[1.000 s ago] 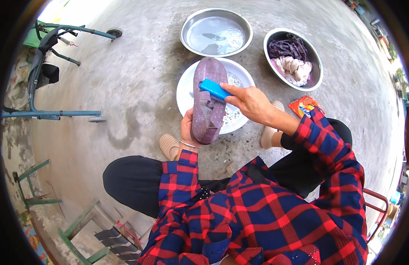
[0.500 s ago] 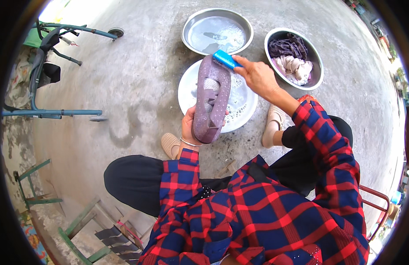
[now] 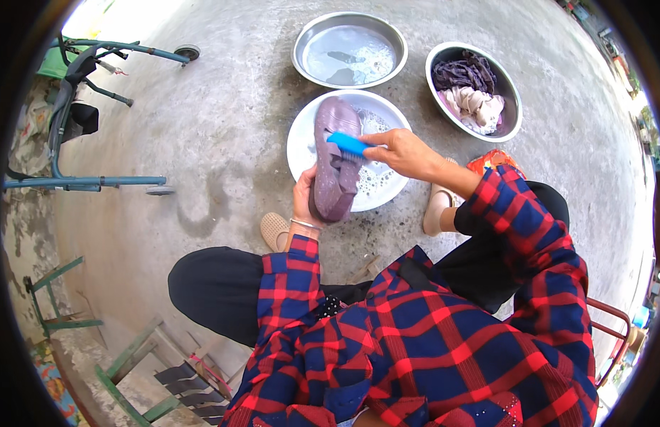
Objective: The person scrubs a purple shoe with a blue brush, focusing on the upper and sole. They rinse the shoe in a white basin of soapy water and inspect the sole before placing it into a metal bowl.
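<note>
A purple shoe (image 3: pixel 335 196) is held up over a white basin (image 3: pixel 299 153) of soapy water, toe pointing away from me. My left hand (image 3: pixel 304 198) grips it at the heel end, its fingers partly hidden behind the shoe. In my right hand (image 3: pixel 408 154) is a blue scrubbing brush (image 3: pixel 348 144), bristles down. The brush lies across the shoe's upper, around the middle, touching it or just above.
A steel basin of water (image 3: pixel 305 71) stands beyond the white one. To its right, another steel basin (image 3: pixel 515 107) holds dark and pale cloth (image 3: pixel 472 107). An orange packet (image 3: pixel 494 159) lies near my right foot. A blue-framed wheeled walker (image 3: pixel 116 183) stands left.
My right hand has drawn the brush from the toe back toward the shoe's middle. The shoe has tilted and shifted slightly in my left hand.
</note>
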Available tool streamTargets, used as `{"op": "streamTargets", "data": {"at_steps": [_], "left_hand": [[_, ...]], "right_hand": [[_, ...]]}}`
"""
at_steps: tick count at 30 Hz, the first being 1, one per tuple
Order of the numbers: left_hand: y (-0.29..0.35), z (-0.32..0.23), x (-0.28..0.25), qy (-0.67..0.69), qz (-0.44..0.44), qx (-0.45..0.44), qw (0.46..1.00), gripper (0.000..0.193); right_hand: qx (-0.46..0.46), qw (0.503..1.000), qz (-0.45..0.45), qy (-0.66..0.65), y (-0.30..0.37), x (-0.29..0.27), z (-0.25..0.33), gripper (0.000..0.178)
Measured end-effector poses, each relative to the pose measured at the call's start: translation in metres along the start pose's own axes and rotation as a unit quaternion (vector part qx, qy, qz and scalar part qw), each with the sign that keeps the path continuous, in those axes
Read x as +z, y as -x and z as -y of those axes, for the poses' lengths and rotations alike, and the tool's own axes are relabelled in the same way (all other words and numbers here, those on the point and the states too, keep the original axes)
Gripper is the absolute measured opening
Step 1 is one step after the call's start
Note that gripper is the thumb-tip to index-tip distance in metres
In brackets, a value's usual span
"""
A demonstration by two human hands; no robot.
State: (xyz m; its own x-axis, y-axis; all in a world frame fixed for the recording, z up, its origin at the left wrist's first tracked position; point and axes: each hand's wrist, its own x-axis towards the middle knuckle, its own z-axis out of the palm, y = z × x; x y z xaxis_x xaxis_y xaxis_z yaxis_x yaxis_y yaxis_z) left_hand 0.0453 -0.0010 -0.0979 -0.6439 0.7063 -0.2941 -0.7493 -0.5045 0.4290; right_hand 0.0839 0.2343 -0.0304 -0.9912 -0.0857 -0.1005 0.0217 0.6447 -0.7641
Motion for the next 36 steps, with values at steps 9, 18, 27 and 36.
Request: {"op": "streamTargets", "data": {"at_steps": [9,18,27,36], "left_hand": [[-0.085,0.009,-0.065,-0.538,-0.263,0.102,0.795,0.068],[-0.124,0.049,-0.118,-0.832,-0.27,0.003,0.485,0.1],[-0.158,0.089,-0.12,-0.875,-0.278,-0.092,0.386,0.097],[-0.168,0.078,-0.118,-0.825,-0.268,-0.157,0.473,0.101]], "right_hand": [[0.412,0.862,-0.042,-0.291,-0.045,0.008,-0.093,0.037],[0.457,0.8,-0.105,-0.373,-0.064,0.149,-0.182,0.037],[0.477,0.872,0.047,-0.098,-0.093,0.183,-0.204,0.058],[0.42,0.818,-0.165,-0.356,-0.095,0.194,-0.22,0.026]]}}
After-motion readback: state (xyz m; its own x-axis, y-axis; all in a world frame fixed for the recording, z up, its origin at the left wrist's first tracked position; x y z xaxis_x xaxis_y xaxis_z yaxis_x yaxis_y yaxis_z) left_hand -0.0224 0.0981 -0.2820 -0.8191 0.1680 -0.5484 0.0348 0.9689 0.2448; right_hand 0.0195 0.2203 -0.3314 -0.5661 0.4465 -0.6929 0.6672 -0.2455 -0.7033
